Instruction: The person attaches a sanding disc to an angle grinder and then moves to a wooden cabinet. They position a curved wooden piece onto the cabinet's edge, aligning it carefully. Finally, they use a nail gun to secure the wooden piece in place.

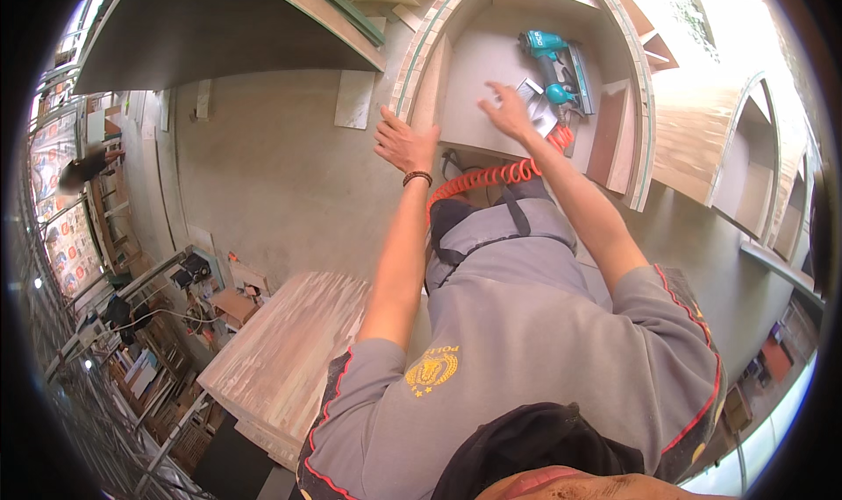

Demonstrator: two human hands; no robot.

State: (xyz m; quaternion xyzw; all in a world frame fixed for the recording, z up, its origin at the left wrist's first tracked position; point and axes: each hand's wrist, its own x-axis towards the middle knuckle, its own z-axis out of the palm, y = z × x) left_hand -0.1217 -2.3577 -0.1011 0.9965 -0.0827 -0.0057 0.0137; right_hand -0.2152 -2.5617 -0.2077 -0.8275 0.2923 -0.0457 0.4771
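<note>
- Concrete floor point(263, 167) is spreading across the left and middle of this workshop, with cluttered shelves and boxes point(167, 325) running along the near left edge.
- Lying on its side at the far middle, an arched plywood cabinet point(645, 123) is showing its open inside to the camera, its curved layered rim bending from the far top down to the right.
- A teal nail gun point(554, 66) is lying on the cabinet's inner panel, toward the far right of the opening.
- An orange coiled air hose point(491, 177) is trailing from the gun toward the near side, crossing just under the right forearm.
- The right hand point(509, 110) is hovering over the inner panel just left of the nail gun, fingers spread; its grip is wide open and holding nothing.
- A small pale flat piece point(531, 88) is sitting between that hand and the gun; whether the fingertips are touching it cannot be told.
- The left hand point(405, 142) is resting against the left edge of the cabinet's arch, fingers curled loosely over the rim; its grip is only partly closed and clasping nothing but that edge.
- A dark bracelet point(417, 178) is circling the left wrist.
- The person is wearing a grey shirt point(526, 325) with red trim, filling the near middle.
- A pale wooden board point(281, 351) is lying on a stack at the near left, beside the left elbow.
- More arched cabinets point(745, 149) are standing at the far right, well apart from both hands.
</note>
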